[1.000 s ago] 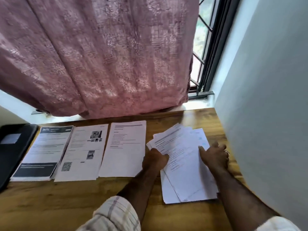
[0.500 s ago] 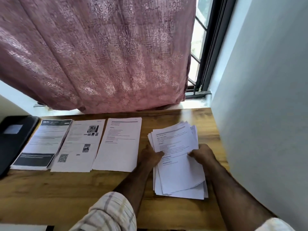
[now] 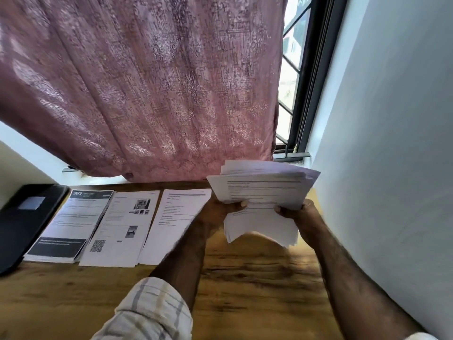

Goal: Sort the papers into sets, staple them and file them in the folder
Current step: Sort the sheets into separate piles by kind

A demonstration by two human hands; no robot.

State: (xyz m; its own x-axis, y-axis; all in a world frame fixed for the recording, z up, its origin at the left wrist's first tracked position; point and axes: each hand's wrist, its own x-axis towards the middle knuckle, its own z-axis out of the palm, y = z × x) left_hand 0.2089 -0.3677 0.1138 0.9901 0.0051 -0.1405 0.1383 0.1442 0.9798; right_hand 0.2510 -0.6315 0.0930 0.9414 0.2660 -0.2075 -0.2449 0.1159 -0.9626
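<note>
**Two hands lifting the unsorted stack off the desk**

You are holding the loose stack of papers up in the air at about one o'clock from your chest, above the right end of the wooden desk. Your left hand is pinching the stack's left edge, thumb lying on the top sheet, and your right hand is gripping the right edge with fingers curled underneath. The sheets are fanning unevenly, corners sticking out at the far side and the near edge sagging.

You are judging by the layout to be mid-sort: three sets are already lying side by side at ten to eleven o'clock. Farthest left is the set with the dark banner, then the sheet with photos and a QR code, then the plain text sheet. The black folder is waiting closed at nine o'clock, just beside the banner set. No stapler is showing.

The next move is probably calling for squaring the stack or peeling off the top sheet, reading its heading, and laying it on the matching set; grip lightly so only one sheet is coming away.

Compared with half a second ago, the stack is no longer resting on the desk: you are raising it clear, and both hands are moving up with it.
</note>
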